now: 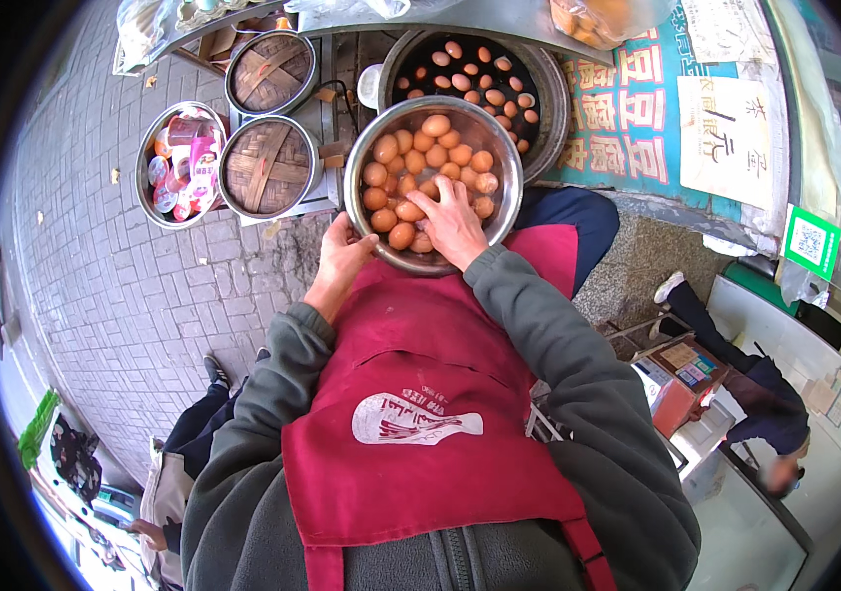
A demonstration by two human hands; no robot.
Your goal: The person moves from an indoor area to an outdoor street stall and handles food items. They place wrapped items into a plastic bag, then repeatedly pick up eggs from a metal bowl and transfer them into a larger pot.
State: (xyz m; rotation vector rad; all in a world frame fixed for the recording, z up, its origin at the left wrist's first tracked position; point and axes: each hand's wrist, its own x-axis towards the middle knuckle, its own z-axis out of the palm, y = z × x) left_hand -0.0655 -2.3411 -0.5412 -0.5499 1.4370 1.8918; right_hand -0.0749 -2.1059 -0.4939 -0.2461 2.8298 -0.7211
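Observation:
My left hand (341, 260) grips the near-left rim of a stainless steel bowl (353, 166). Many brown eggs (413, 162) fill the bowl; they look wet. My right hand (456, 225) reaches in over the near-right rim, its fingertips down among the eggs. Whether those fingers hold an egg is hidden. Just beyond the bowl, and partly covered by it, a wide metal pot (555, 137) holds dark liquid with more eggs (495, 97) in it.
Two round steamers with woven bamboo lids (269, 166) (272, 72) stand left of the bowl. Beside them is a metal basin (141, 173) of sealed cups. A metal counter edge (457, 21) crosses the top. People (767, 406) (198, 428) are at both sides.

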